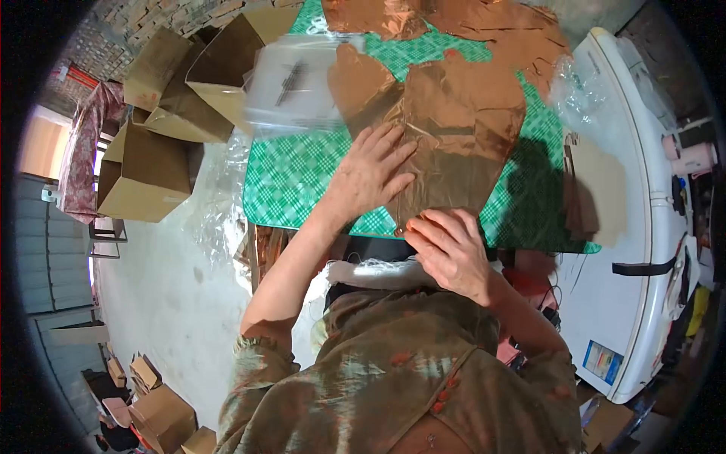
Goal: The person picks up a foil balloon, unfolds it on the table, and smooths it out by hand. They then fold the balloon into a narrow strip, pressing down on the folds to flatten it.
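Note:
A shiny copper-coloured film sheet (461, 163), creased and partly see-through, lies on the table with its narrow end at the near edge. My left hand (370, 170) rests flat on the sheet's left side, fingers stretched out and apart. At the near end, my right hand (450, 253) has its fingers curled over the edge of the film and seems to pinch it. The thumb and the underside of that grip are hidden. Another rounded copper-coloured piece (363, 79) lies just left of the sheet, partly overlapped.
A green checked cloth (283, 178) covers the table. Clear plastic bags (295, 83) lie at its left, and more copper film (499, 26) at the far side. Open cardboard boxes (155, 170) stand left. A white fridge (635, 189) lies close on the right.

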The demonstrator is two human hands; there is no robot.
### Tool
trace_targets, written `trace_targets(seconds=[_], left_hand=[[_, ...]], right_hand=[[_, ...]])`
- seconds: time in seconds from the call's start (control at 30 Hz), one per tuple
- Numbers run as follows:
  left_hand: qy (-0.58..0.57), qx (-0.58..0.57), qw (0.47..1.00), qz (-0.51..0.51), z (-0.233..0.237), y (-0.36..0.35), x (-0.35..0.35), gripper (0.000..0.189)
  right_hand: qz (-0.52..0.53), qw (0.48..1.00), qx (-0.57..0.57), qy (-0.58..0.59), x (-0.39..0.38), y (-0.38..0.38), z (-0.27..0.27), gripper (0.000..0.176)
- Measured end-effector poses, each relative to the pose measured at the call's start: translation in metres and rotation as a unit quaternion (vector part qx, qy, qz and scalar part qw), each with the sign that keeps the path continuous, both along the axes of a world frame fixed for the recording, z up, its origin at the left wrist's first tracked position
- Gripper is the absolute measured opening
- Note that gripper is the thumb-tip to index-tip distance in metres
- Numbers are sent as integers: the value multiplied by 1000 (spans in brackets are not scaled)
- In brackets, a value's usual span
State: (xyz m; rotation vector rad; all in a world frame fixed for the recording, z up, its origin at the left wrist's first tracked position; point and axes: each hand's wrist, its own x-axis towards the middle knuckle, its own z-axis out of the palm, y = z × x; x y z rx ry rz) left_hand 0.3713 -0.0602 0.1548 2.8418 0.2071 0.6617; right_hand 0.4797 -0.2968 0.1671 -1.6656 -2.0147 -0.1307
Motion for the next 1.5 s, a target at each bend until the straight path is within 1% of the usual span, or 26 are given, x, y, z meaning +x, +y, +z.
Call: trace_targets(seconds=[0.07, 0.13, 0.17, 0.2, 0.27, 0.37, 0.47, 0.5, 0.6, 0.8, 0.9, 1.13, 1.23, 1.33, 1.37, 1.4, 1.47, 1.5], left_hand=[[-1, -2, 1000, 2, -1, 0, 0, 54], [-5, -2, 1000, 1, -1, 1, 0, 54], [-7, -3, 1000, 1, -1, 0, 0, 54], [-9, -4, 1000, 1, -1, 0, 0, 54], [-5, -5, 1000, -1, 0, 0, 0, 54], [2, -4, 1000, 1, 2, -1, 0, 54], [5, -6, 1000, 0, 2, -1, 0, 54], [5, -7, 1000, 0, 3, -1, 0, 54], [9, -10, 1000, -1, 3, -1, 1, 55], [20, -9, 1000, 1, 5, -1, 1, 55], [20, -12, 1000, -1, 4, 1, 2, 55], [31, -14, 999, -1, 6, 1, 2, 59], [-11, -22, 999, 25, 15, -3, 2, 62], [-61, -51, 992, 94, 19, -1, -5, 63], [-98, -96, 985, 110, 21, -2, -6, 61], [-106, -138, 977, 122, 23, -2, -9, 59], [-124, -161, 966, 157, 28, -7, -16, 45], [-81, -189, 962, 180, 23, -3, -25, 36]], right_hand=[[-27, 999, 33, -11, 10, 7, 11, 40], [-74, 995, 49, -49, 29, 18, 13, 38], [-101, 992, 58, -46, 37, 27, 17, 40], [-126, 991, 12, -43, 47, 34, 19, 47], [-146, 988, -3, -59, 72, 50, 14, 56], [-165, 984, -32, -53, 96, 81, 4, 59], [-165, 980, -71, -87, 118, 109, -3, 60], [-147, 984, -77, -66, 123, 118, -1, 61], [-150, 979, -111, -77, 130, 142, 0, 62], [-152, 974, -155, -62, 131, 166, -22, 62], [-148, 977, -125, -92, 133, 168, -29, 60], [-152, 974, -121, -118, 132, 167, -26, 59], [-158, 970, -132, -127, 131, 165, -26, 61], [-161, 971, -135, -115, 129, 169, -26, 61], [-161, 972, -133, -106, 128, 168, -27, 61], [-163, 973, -131, -99, 128, 166, -26, 61], [-162, 973, -134, -99, 128, 164, -22, 62], [-162, 973, -133, -98, 128, 165, -23, 62]])
